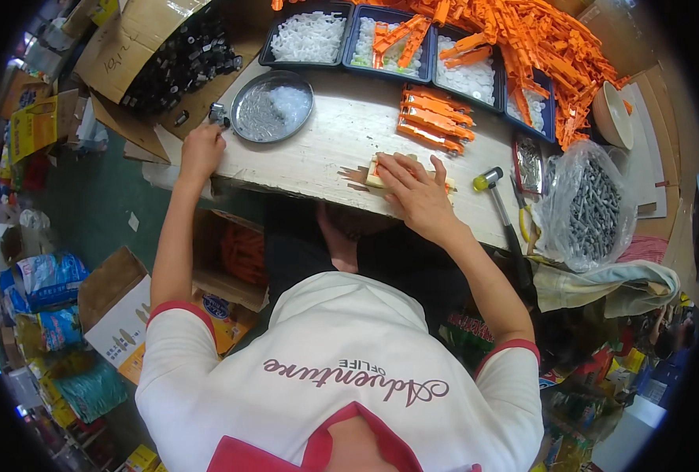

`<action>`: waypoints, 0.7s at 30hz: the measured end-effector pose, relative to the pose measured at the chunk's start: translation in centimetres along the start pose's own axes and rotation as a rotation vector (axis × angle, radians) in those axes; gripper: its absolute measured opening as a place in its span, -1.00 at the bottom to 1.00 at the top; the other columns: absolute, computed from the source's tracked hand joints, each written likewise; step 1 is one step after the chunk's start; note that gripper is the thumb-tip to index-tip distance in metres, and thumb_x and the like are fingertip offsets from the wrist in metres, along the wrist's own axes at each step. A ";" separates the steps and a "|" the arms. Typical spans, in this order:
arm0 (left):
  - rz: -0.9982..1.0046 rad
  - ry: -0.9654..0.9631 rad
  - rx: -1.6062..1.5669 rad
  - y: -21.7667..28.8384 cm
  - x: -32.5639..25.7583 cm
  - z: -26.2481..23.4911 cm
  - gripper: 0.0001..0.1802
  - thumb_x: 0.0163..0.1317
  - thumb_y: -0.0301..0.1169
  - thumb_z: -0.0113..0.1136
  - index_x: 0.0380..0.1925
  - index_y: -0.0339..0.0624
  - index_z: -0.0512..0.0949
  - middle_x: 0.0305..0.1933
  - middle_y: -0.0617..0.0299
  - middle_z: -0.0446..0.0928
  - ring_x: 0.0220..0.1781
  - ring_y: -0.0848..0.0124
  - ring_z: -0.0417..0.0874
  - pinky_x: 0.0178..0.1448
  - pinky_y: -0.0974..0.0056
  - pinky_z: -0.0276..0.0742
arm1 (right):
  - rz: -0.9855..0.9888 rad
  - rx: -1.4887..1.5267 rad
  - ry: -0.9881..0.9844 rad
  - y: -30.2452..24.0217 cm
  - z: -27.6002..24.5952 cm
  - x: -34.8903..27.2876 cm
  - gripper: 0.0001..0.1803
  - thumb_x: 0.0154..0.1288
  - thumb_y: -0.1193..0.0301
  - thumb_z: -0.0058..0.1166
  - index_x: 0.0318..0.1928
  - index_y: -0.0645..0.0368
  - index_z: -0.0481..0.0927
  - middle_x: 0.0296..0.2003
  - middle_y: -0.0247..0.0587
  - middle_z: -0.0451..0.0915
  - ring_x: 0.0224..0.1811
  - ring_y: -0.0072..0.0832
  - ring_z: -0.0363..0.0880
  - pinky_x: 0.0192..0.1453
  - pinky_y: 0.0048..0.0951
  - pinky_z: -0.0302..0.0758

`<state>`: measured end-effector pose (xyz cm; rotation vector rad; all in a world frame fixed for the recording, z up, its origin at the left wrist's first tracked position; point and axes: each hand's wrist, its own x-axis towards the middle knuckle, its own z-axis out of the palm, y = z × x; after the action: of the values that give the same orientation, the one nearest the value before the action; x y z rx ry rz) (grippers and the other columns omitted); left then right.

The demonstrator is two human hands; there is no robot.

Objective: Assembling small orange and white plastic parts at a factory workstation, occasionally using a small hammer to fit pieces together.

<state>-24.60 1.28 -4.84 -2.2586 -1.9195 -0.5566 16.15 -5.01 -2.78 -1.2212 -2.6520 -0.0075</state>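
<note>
My left hand (202,152) is at the table's front left edge, fingers closed in a pinch. At its fingertips is a small black part (219,115) with a shiny bit, beside a round metal dish (247,126) of clear, stringy-looking pieces. My right hand (422,195) lies over a cream block (375,175) near the front edge, fingers over its top; some orange shows by them. The hand hides most of the block. Beyond it, several orange plastic pieces (434,118) lie in a row. A hammer (501,206) with a yellow-tipped head lies to its right.
Blue-black trays (306,64) of small white parts line the back, below an orange heap (523,35). A carton (141,55) of black parts stands back left. At right are a bag of grey screws (593,206), a white bowl (612,116) and a cloth (601,285).
</note>
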 end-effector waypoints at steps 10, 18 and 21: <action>-0.578 -0.361 -1.448 12.3 1.7 -3.5 -0.77 0.11 -0.46 0.14 -0.25 -0.38 0.51 -0.39 0.15 0.51 -0.46 0.41 0.55 -0.41 0.40 0.46 | 0.173 0.353 0.251 0.7 0.9 0.4 -0.78 0.16 0.42 0.01 -0.15 0.06 0.54 -0.09 -0.35 0.49 -0.03 -0.37 0.34 0.10 -0.34 0.11; -0.613 -0.508 -1.545 15.5 0.7 -1.7 -0.81 0.11 -0.47 0.15 -0.30 -0.36 0.53 -0.42 0.16 0.52 -0.50 0.42 0.57 -0.52 0.42 0.46 | 0.131 0.358 0.250 1.4 1.0 0.3 -0.84 0.05 0.52 0.09 -0.30 0.05 0.51 -0.17 -0.36 0.47 -0.11 -0.36 0.34 -0.02 -0.37 0.15; -0.660 -0.511 -1.579 15.8 -0.3 -0.9 -0.84 0.11 -0.48 0.16 -0.33 -0.36 0.55 -0.45 0.17 0.54 -0.55 0.45 0.58 -0.58 0.45 0.46 | 0.094 0.342 0.272 1.6 1.1 0.3 -0.87 0.06 0.52 0.07 -0.34 0.10 0.45 -0.21 -0.32 0.45 -0.14 -0.35 0.34 -0.06 -0.36 0.16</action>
<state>-9.41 -2.20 -1.92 -2.2977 -3.1089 -2.5111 16.91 -3.66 -3.96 -1.1371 -2.2464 0.2645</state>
